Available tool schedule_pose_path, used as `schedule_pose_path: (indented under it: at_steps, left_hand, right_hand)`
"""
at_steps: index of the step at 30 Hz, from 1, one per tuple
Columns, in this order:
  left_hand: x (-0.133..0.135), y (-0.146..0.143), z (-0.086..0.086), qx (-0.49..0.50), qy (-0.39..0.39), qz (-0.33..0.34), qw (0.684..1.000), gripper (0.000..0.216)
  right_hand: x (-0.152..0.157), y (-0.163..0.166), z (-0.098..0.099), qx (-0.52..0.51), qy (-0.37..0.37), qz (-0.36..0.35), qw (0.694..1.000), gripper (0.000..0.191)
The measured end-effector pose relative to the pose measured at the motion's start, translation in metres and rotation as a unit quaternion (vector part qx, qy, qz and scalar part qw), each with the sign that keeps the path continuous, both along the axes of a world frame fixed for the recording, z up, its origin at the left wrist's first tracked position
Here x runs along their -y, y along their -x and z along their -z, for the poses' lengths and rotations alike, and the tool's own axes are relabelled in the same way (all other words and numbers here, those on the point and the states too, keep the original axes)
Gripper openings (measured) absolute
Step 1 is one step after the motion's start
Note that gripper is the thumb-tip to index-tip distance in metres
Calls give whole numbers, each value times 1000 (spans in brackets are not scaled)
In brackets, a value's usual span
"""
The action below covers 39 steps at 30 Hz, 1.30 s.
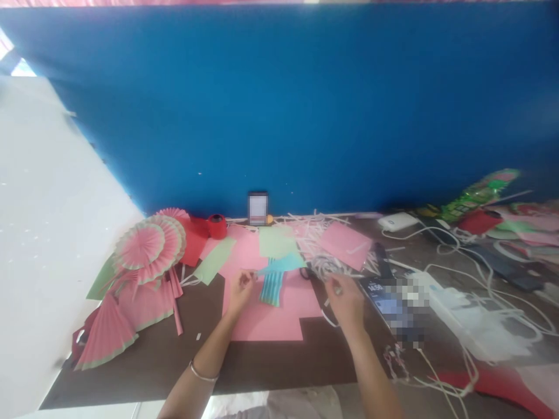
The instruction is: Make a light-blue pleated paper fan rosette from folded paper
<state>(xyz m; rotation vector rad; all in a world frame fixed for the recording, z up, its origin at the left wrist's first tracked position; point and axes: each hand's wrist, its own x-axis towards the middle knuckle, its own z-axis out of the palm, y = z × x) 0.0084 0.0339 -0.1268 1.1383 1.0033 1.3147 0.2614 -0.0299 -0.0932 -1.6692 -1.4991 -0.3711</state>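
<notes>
My left hand [243, 289] is closed, its thumb and fingers pinched together at the left tip of a light-blue paper piece [286, 263]. Whether that tip is between the fingers or just beside them is unclear. Below this piece is a pleated blue paper strip [271, 288] with lighter fold lines, over a large pink sheet [266, 326]. Away to the right, my right hand [347, 299] has its fingers curled in, with anything inside hidden. Dark scissor-like handles [308, 272] show between the hands, partly covered by paper.
Pink pleated paper fans [148, 250] pile up at the left, near a red tape roll [216, 226]. Green sheets [277, 241] and white paper shreds [314, 230] lie behind. A phone [391, 308], a white power strip [463, 320] and tangled cables crowd the right. A blue panel [279, 116] stands behind.
</notes>
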Motion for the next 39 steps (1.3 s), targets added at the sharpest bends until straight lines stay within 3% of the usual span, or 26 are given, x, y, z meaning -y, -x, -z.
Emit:
schedule_pose_path:
  at_steps: [6, 12, 16, 20, 25, 28, 31, 35, 39]
  left_hand:
    - [-16, 7, 4, 131, 79, -93, 984, 38]
    - [-23, 15, 7, 147, 81, -131, 977, 36]
    - [-24, 16, 10, 147, 80, -130, 977, 35]
    - [-24, 14, 12, 153, 106, -100, 977, 35]
    - [-21, 14, 8, 221, 137, -23, 965, 34]
    - [-20, 14, 6, 254, 170, -2, 952, 34]
    - [-22, 14, 7, 273, 183, -4, 944, 34]
    - [-23, 10, 11, 285, 195, -5, 938, 34]
    - [-15, 2, 7, 282, 194, 52, 938, 42]
  right_hand:
    - [13, -21, 8, -3, 22, 28, 999, 20]
    - [18, -57, 28, 4, 33, 94, 995, 26]
    - [15, -69, 37, 46, 63, 91, 993, 31]
    - [6, -37, 24, 50, 51, 43, 997, 47]
    - [-5, 27, 5, 55, 42, -181, 981, 41]
    - [-9, 49, 8, 74, 60, -244, 965, 42]
    - [-11, 59, 15, 29, 75, -263, 961, 34]
    - [-7, 68, 18, -105, 65, -259, 958, 16]
    - [-2, 84, 17, -249, 113, -218, 937, 20]
